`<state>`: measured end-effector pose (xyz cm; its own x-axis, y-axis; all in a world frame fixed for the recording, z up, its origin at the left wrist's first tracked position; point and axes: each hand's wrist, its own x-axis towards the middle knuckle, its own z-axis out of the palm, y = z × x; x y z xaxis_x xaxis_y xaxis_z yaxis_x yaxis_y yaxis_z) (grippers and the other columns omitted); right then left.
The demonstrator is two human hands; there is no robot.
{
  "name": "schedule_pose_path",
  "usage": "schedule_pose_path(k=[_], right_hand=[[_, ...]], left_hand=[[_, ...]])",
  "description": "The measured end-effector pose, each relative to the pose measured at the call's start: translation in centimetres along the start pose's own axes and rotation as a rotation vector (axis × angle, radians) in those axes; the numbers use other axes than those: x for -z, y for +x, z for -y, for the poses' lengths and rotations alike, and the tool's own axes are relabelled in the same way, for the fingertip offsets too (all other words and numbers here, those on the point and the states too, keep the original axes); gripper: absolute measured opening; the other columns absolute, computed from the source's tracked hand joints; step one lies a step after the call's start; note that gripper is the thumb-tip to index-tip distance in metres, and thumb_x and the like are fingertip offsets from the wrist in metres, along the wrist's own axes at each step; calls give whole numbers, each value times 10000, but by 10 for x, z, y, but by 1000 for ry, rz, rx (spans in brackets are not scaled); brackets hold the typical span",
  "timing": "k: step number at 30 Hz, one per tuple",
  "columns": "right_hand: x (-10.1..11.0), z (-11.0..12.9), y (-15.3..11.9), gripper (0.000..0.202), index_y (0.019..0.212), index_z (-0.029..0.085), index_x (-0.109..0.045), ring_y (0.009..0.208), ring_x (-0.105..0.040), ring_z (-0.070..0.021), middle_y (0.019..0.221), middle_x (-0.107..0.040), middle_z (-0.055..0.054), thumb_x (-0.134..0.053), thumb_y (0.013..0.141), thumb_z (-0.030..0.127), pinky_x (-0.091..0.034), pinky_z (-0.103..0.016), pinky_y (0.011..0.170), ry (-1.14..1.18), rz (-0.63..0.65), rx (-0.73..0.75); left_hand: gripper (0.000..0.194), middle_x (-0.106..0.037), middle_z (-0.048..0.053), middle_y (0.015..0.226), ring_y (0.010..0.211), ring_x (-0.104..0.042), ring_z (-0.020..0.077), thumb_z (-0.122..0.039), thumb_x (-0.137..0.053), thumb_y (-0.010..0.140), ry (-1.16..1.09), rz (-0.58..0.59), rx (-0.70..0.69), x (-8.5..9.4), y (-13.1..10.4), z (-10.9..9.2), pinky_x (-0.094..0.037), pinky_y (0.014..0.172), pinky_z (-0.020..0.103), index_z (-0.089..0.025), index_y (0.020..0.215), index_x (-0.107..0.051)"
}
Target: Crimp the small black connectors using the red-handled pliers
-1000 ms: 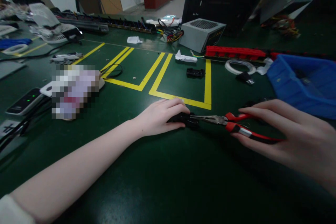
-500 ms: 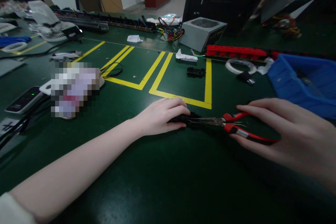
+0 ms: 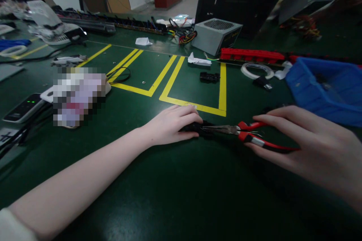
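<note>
My left hand point(image 3: 177, 126) is closed on a small black part point(image 3: 192, 126) against the green tabletop; fingers hide most of it, so its kind is unclear. In my right hand point(image 3: 308, 147) are long-nose pliers point(image 3: 256, 141) with red and black handles, spread partly apart. Their metal jaws point left and reach the black part beside my left fingertips. Thin wire-like ends show between the handles. Just beyond the hands, another black plastic piece point(image 3: 209, 77) lies inside a yellow tape outline point(image 3: 195, 108).
A blue bin point(image 3: 316, 99) stands at the right, with a roll of tape point(image 3: 257, 70) beside it. Farther back are a grey power supply point(image 3: 216, 35) and a red strip point(image 3: 251, 55). A blurred-out phone-like object point(image 3: 80, 98) lies left. A co-worker's hand point(image 3: 352, 2) shows at upper right.
The view has shifted slightly. Both hands keep nearly the same pose, with the pliers still at the black part. Another person's hand shows more at upper right.
</note>
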<state>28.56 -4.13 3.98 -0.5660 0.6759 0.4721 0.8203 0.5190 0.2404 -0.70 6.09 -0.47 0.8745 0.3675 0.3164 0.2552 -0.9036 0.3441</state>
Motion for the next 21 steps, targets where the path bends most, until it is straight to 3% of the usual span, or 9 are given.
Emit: schedule_pose_path(k=[8,21], right_hand=[[-3,0,-2,364,1107,163,-623,814,-639,-182,1000,-631,-75,-598,893,457,-487,-302,641,104,-30,-97],[0,-5,-4,423,1127,181,-616,854,-646,-218,1049,-624,-95,-565,883,524,-511,-351,682,89,34,-74]], left_hand=[[250,-633,65,1126,1038,-602,204,-332,-615,932,-31,39,22,1,1,2,-480,876,349,-166,1117,-594],[197,-648,76,1155,1049,-623,212,-327,-589,951,61,-30,-45,0,-2,0,-484,875,347,-167,1045,-655]])
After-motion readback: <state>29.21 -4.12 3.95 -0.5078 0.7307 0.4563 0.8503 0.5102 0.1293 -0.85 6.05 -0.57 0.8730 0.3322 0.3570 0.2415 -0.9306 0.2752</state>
